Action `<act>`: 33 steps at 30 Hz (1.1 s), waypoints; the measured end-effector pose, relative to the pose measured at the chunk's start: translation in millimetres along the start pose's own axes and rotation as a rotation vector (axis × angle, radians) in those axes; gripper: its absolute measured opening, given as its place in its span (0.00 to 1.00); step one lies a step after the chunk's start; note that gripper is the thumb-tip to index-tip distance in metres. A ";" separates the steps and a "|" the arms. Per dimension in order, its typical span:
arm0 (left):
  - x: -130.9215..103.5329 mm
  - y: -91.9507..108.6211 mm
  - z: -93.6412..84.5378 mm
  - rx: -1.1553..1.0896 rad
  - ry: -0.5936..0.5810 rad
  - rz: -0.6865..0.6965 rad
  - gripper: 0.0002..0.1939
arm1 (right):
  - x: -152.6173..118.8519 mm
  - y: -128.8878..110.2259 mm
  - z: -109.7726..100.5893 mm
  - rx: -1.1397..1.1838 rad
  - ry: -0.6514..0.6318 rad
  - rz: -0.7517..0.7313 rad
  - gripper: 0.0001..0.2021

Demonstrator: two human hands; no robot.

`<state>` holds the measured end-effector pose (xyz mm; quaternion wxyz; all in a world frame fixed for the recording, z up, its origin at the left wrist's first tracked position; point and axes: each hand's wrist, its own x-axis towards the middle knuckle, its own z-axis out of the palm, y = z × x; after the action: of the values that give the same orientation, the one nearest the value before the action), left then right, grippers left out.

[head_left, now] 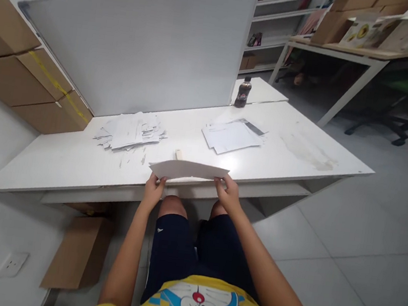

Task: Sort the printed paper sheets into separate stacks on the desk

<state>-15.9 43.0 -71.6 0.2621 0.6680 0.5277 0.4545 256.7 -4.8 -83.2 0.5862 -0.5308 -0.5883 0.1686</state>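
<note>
A sheet of white paper [188, 170] is held up at the table's front edge, its upper edge slightly bowed. My left hand [154, 186] pinches its left lower corner. At the opposite corner, my right hand [227, 191] grips the paper between thumb and fingers. Just behind the sheet lies a small cream-coloured block [178, 154], partly hidden. A messy pile of papers [131, 131] with torn edges and scraps sits to the left. Further right is a neater stack of papers [232, 136].
On the white table [63, 164], a dark drink bottle [243, 93] stands at the back, beside a large whiteboard [138, 49]. Cardboard boxes [36, 85] are stacked at the left; another cardboard box [78, 252] is on the floor. A second desk [352, 52] stands at right.
</note>
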 end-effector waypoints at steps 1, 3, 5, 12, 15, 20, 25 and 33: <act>-2.4 2.0 -1.0 0.007 -0.012 -0.007 0.17 | -3.3 -1.4 2.1 0.011 -0.002 0.021 0.11; -6.4 7.7 -4.4 0.040 -0.045 -0.014 0.18 | -8.3 -4.7 3.6 0.038 -0.025 0.064 0.11; -8.7 13.1 -9.0 0.049 -0.043 0.008 0.20 | -11.1 -7.9 0.6 0.047 -0.055 0.113 0.11; 26.5 21.2 -20.3 -0.014 0.023 0.105 0.26 | -5.3 1.6 -26.9 -0.005 -0.172 0.434 0.21; 59.5 26.4 -9.7 0.201 -0.116 0.240 0.26 | -3.0 12.8 -31.9 -0.011 -0.168 0.511 0.22; 88.0 28.6 21.6 0.516 -0.434 0.468 0.25 | -2.3 18.8 -26.5 0.053 -0.046 0.554 0.23; 85.0 18.2 31.7 0.516 -0.510 0.549 0.25 | 7.9 10.9 -22.3 0.154 -0.027 0.637 0.25; 87.0 12.3 32.4 0.405 -0.568 0.512 0.28 | 18.2 11.9 -30.1 0.217 -0.060 0.669 0.24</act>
<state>21.0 125.6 -47.3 0.1392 0.9139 0.3305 0.1903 292.4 1.9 -75.9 0.5340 -0.6234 -0.3775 0.4285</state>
